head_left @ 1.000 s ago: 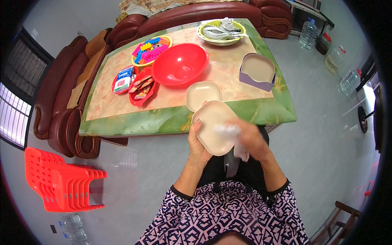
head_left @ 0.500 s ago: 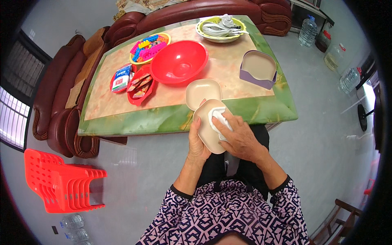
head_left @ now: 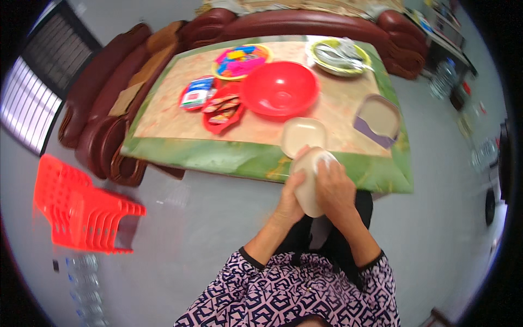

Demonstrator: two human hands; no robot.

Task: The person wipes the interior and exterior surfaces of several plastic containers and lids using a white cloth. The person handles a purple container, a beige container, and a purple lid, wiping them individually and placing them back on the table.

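Observation:
A beige rounded rectangular plate [head_left: 306, 191] is tilted in front of me, over the near edge of the table. Its left side is gripped by my left hand [head_left: 292, 199], fingers behind and thumb in front. My right hand [head_left: 335, 188] closes round a white cloth [head_left: 326, 158] pressed against the plate's right side; most of the cloth is hidden under the fingers. Just beyond, a second beige plate [head_left: 304, 136] lies on the table, partly covered by the held one. Motion blurs both hands slightly.
The green-edged table [head_left: 218, 157] carries a red basin [head_left: 280, 90], a basket of colourful blocks [head_left: 239, 61], red dishes with packets [head_left: 223, 111], a bowl of utensils [head_left: 339, 57] and a purple-and-beige container [head_left: 378, 120]. Stacked red chairs [head_left: 90, 210] stand at left, near plastic bottles [head_left: 84, 289].
The whole view has shifted, so the table sits farther right. The held plate has turned more upright and edge-on, and less of the cloth shows under my right hand.

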